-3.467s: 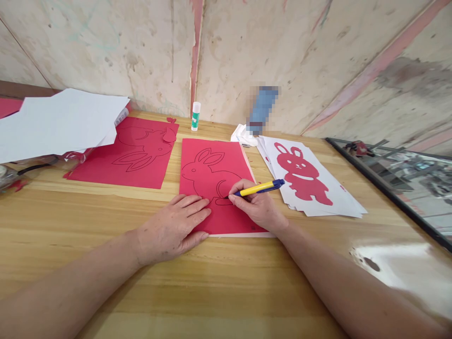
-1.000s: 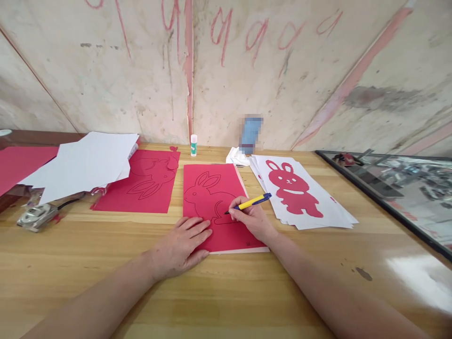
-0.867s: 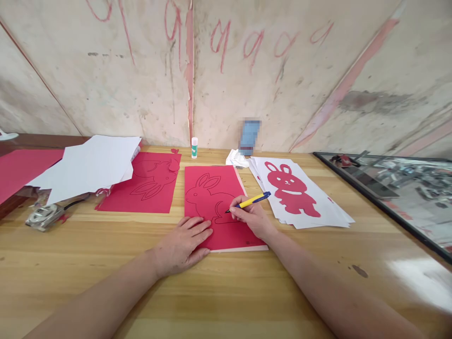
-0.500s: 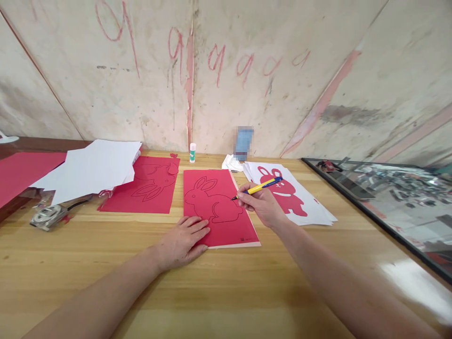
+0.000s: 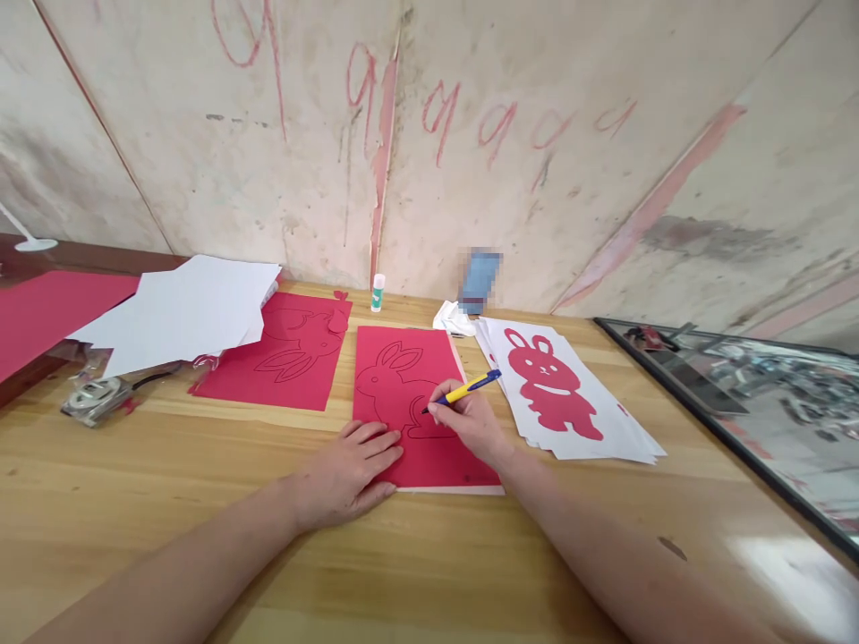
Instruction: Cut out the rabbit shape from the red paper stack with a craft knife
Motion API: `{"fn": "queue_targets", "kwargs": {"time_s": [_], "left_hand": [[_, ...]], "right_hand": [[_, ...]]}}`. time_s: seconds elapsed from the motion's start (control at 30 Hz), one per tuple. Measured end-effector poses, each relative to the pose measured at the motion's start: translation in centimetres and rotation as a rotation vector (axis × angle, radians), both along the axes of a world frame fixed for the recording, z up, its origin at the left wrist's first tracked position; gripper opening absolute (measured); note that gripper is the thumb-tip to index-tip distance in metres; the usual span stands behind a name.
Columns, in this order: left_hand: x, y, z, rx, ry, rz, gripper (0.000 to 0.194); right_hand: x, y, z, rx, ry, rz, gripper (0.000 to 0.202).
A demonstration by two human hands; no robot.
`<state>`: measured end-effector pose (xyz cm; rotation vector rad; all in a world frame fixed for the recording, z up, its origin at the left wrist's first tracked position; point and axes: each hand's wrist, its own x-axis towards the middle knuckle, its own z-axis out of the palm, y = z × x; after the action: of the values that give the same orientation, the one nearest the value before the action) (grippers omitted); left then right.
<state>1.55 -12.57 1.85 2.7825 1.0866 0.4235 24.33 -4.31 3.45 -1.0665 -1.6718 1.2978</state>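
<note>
A red sheet with a rabbit outline lies on the wooden table, a white edge showing beneath it. My left hand rests flat on its lower left part, fingers spread a little. In my right hand is a yellow and blue pen, its tip at the rabbit's body. Whether the tip touches the paper is too small to tell. To the left lies another red sheet with a rabbit outline. On the right, a red rabbit cutout lies on white sheets.
White papers and a red sheet are at the left, near a tape measure. A glue stick stands by the wall, with crumpled white paper to its right. A black-framed glass pane lies at the right.
My right hand and the pen have moved left and down over the rabbit's body. The camera view has shifted slightly. My left hand stays on the sheet.
</note>
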Motion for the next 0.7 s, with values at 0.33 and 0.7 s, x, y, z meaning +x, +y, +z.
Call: {"fn": "queue_targets", "kwargs": {"time_s": [0.33, 0.7], "left_hand": [[0.15, 0.07, 0.09, 0.009, -0.04, -0.017, 0.043], [0.23, 0.11, 0.42, -0.021, -0.045, -0.014, 0.042]], "right_hand": [[0.46, -0.07, -1.24, 0.124, -0.113, 0.022, 0.006], [0.62, -0.23, -0.76, 0.155, -0.208, 0.015, 0.004]]}}
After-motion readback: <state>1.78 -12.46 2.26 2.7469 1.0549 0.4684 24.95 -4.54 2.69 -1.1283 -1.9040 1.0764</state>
